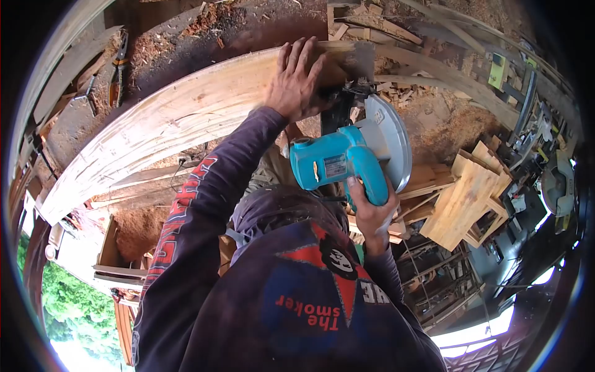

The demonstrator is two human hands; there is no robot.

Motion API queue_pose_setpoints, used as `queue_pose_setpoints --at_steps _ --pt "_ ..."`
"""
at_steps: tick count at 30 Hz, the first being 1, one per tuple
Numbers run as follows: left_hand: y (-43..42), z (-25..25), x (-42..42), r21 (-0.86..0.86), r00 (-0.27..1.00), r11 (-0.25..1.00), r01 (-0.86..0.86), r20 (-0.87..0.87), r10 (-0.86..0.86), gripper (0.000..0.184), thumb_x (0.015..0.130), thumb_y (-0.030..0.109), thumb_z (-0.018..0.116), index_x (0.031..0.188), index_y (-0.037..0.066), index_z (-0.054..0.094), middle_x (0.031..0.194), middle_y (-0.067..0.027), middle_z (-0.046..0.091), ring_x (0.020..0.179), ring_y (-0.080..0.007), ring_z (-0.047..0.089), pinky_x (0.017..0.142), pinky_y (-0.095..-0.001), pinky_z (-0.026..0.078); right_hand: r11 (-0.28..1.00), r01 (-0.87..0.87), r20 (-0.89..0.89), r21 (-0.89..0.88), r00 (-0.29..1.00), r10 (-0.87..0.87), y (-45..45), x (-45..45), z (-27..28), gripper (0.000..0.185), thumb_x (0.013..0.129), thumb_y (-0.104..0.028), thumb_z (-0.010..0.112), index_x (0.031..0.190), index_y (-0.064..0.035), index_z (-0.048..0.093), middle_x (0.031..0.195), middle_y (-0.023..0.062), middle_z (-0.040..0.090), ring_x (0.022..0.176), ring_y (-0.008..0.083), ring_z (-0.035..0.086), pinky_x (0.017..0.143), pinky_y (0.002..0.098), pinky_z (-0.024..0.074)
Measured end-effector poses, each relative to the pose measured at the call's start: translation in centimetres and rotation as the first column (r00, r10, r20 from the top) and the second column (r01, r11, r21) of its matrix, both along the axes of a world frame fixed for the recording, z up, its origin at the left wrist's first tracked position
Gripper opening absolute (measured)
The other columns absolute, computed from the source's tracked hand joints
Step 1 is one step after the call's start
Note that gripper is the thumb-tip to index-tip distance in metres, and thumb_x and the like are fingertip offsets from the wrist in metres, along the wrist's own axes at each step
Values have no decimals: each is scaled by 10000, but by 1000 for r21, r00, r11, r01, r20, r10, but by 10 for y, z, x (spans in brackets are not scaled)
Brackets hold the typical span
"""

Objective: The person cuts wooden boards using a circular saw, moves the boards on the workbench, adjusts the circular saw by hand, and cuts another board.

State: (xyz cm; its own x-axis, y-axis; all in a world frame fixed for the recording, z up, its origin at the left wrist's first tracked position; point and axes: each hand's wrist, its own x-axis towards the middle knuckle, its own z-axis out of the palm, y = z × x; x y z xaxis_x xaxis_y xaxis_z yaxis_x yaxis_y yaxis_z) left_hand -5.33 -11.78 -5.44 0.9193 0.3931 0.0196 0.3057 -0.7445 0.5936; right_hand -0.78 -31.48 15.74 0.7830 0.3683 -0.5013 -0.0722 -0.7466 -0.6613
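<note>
A teal-bodied circular saw with a rounded grey metal guard (319,160) sits in the middle of the scene, just on the near side of the right end of a long, pale, curved-looking wooden board (167,102). The right hand (374,214) has its grip clamped on the saw's teal rear handle. The left hand (296,80) lies on the board near that same end — its grip spread, fingers slightly apart and reaching toward the far edge (whether the thumb presses underneath, I cannot tell). The saw's blade is hidden from this angle.

To the right lies a loose stack of light-brown flat wooden pieces (462,204), with a tan heap of sawdust (455,133) farther off. At far left, beyond the board, are pliers with orange-and-black handles (116,77); nearer, a brown wooden box (109,245) holds sawdust.
</note>
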Motion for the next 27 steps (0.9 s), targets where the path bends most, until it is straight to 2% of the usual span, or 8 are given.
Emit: queue_pose_setpoints --at_steps 2,7,10,12,14,21,23,27 --pt "-2 1 -1 -31 1000 999 -9 25 9 1037 703 601 782 1493 34 422 1576 -295 283 1487 -456 231 1234 -587 123 999 19 -60 -37 998 -21 -10 0 -4 161 866 -118 763 916 15 688 727 41 672 670 92 595 602 296 491" --pt "-1 1 1 -87 995 996 -31 94 39 960 742 575 790 1492 88 443 1577 -274 301 1476 -457 265 1231 -595 145 998 -52 -47 -35 998 50 -16 3 -6 175 868 -128 752 940 20 694 724 52 669 668 96 593 601 305 491" --pt "-1 -2 0 -23 998 1000 -18 61 19 924 757 569 789 1488 113 458 1576 -272 307 1467 -463 283 1227 -597 168 999 -24 -103 -24 994 21 0 8 3 185 873 -135 755 954 21 698 734 60 676 680 101 602 614 306 496" --pt "-1 -2 0 -39 996 999 -31 85 34 904 768 563 785 1488 123 461 1575 -269 313 1463 -464 292 1225 -596 176 1000 13 -153 -28 988 -17 5 12 6 190 875 -139 757 959 21 700 741 64 680 686 106 608 622 307 499" --pt "-2 0 2 -62 992 997 -41 116 48 885 779 556 781 1488 132 465 1574 -265 318 1459 -465 300 1224 -596 184 995 -20 -175 -94 985 4 6 16 7 196 879 -141 759 972 22 700 767 74 696 702 118 627 637 312 506" --pt "-2 0 2 -99 992 993 -59 106 70 839 805 525 772 1492 153 468 1575 -242 334 1457 -448 318 1224 -592 195 988 -79 -190 -130 980 53 11 19 6 197 889 -138 741 990 25 697 805 101 716 704 148 655 646 322 518" --pt "-1 -1 3 -102 992 993 -66 103 77 832 807 523 771 1491 156 471 1578 -239 333 1457 -444 319 1224 -592 196 997 -44 -112 -59 993 37 16 16 3 160 897 -131 711 854 14 659 603 13 590 541 81 538 497 283 405" --pt "0 -1 2 -116 992 991 -64 98 76 802 813 502 772 1479 157 488 1575 -233 345 1455 -437 329 1220 -592 205 995 -71 -123 -74 991 62 17 19 3 155 896 -122 709 859 20 658 607 16 594 544 78 540 498 278 408"
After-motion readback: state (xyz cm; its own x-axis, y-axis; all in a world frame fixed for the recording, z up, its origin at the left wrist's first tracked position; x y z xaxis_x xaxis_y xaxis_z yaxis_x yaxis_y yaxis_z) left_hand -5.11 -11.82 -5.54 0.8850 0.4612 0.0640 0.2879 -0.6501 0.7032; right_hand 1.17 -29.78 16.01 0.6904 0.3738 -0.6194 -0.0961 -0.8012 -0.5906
